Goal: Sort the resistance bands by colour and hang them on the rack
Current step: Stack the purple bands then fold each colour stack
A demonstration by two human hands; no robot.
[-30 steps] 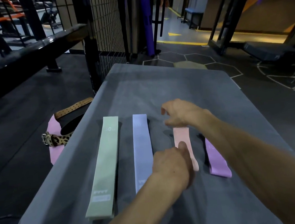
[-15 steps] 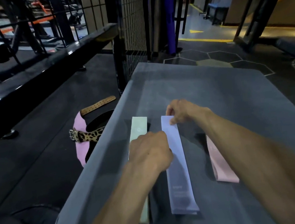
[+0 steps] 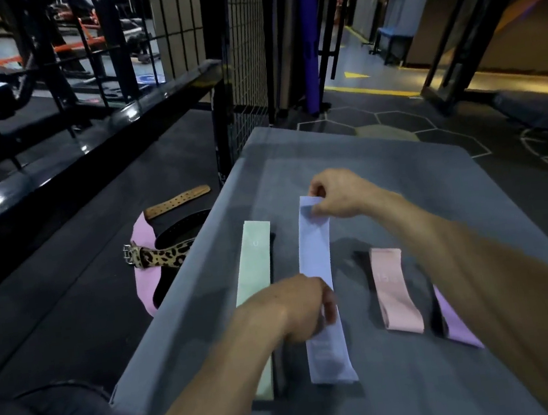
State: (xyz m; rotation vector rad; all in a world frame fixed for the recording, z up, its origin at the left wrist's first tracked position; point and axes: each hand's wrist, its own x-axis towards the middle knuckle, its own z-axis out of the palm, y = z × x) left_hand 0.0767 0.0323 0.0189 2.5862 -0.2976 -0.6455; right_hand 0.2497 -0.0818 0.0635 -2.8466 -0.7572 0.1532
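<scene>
Several flat resistance bands lie side by side on a grey padded bench (image 3: 402, 191). From left to right they are a pale green band (image 3: 254, 258), a lavender-blue band (image 3: 316, 257), a peach-pink band (image 3: 395, 289) and a purple band (image 3: 457, 322), partly hidden under my right forearm. My right hand (image 3: 340, 195) pinches the far end of the lavender-blue band. My left hand (image 3: 298, 307) grips the same band near its middle and covers part of the green band.
On the dark floor left of the bench lie a pink band (image 3: 146, 285), a leopard-print belt (image 3: 157, 256) and a tan leather belt (image 3: 177, 202). A black wire-mesh rack (image 3: 240, 56) and black rails stand beyond the bench's far left corner.
Both hands left the peach-pink band and took hold of the lavender-blue one. My view has turned left and the purple band has come back into sight.
</scene>
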